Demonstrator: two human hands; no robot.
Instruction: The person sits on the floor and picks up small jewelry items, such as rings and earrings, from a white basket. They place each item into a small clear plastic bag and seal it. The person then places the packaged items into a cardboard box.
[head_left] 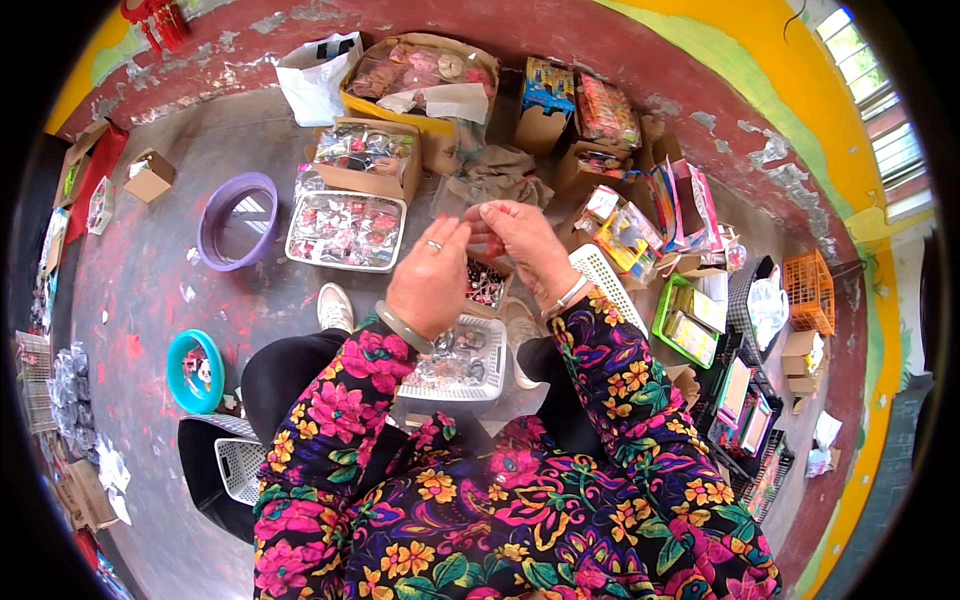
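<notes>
Mid-step, by the look of it: fine work on one small piece, held up at the centre of the frame. Left hand (432, 275) raised with a ring on one finger and a pale green bangle at the wrist, fingers curled narrow, tips meeting those of the right. Right hand (522, 245) likewise closed to a pinch, thumb and forefinger nipping a small reddish trinket (487, 237), too tiny and blurred to name further. Below the hands, just under centre, a white basket (478, 386) on the lap, part-filled with small wrapped pieces. Left of centre, a white tray (346, 230) full of similar packets; above it a cardboard box (365, 155) with more. Purple ring basin (237, 220) at upper left, teal bowl (195, 371) at lower left.

Next move, judged from this: a steady two-handed pinch, no slip of the tiny piece, then a short drop toward the lap basket directly underneath.
</notes>
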